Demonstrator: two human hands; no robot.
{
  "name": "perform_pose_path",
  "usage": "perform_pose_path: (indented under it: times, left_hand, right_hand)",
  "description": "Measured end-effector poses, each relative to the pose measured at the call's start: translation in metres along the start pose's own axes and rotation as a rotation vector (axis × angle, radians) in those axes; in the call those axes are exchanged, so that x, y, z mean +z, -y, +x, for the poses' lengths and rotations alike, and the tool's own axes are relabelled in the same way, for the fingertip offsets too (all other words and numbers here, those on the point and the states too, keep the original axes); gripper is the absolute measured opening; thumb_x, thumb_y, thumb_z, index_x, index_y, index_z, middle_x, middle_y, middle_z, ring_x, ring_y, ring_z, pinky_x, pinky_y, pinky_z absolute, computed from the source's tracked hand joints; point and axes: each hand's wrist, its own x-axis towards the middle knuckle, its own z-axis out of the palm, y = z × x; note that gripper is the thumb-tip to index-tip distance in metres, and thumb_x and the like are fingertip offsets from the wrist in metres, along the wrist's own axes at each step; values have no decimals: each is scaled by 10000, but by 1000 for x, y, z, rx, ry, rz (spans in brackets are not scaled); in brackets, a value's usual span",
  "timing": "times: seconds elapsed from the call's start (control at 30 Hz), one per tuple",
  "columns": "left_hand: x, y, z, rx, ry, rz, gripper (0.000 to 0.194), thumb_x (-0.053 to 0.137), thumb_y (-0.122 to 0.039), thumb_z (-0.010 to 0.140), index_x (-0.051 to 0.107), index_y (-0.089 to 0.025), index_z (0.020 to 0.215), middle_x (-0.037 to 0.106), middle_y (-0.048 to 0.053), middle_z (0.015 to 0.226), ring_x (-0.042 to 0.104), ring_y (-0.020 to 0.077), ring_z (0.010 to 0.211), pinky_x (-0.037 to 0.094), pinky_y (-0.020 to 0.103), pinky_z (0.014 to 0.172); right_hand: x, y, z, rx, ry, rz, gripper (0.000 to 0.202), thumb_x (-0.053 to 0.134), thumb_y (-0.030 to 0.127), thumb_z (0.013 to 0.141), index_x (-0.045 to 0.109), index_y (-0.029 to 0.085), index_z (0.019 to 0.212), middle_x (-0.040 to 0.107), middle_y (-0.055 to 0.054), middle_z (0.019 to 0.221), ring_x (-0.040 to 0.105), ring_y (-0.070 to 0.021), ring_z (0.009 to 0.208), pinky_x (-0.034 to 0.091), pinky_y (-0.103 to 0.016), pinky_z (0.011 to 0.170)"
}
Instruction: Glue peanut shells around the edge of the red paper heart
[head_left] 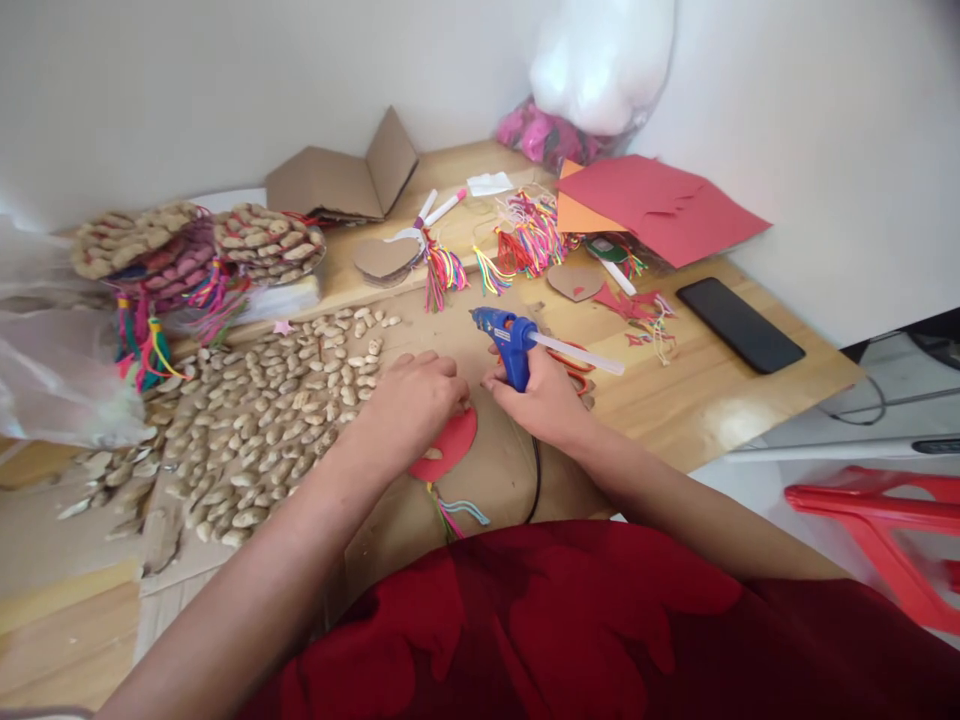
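A blue glue gun [511, 345] with a clear glue stick out of its back is gripped in my right hand [541, 398], its nozzle pointing up and left. My left hand [422, 395] rests over the upper left edge of a red heart-shaped piece [454, 448], fingers curled together; what they hold, if anything, is hidden. Colourful strings [454, 512] hang from the near end of the red piece. Left of my left hand, many peanuts [255, 430] are spread on the cardboard [397, 535].
Finished peanut pieces [270, 245] with tassels are stacked at the back left. Cardboard hearts [386, 258], tassels [529, 235] and markers lie behind my hands. Red paper [660, 205] and a black phone [739, 325] are at the right. A black cord [537, 480] runs beside my right hand.
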Motion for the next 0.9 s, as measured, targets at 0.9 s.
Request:
perform_pose_path:
  times: [0.9]
  left_hand:
    - [21,24,-39,-184,-222,-492,151,666,-268,944,799,-217,996,767,59,958,676,228,906,487,331,833]
  right_hand:
    - [8,8,-9,50,106,20,200,729,229,834,590,284,967,779,-48,988,768,-282,955,594,-517,996]
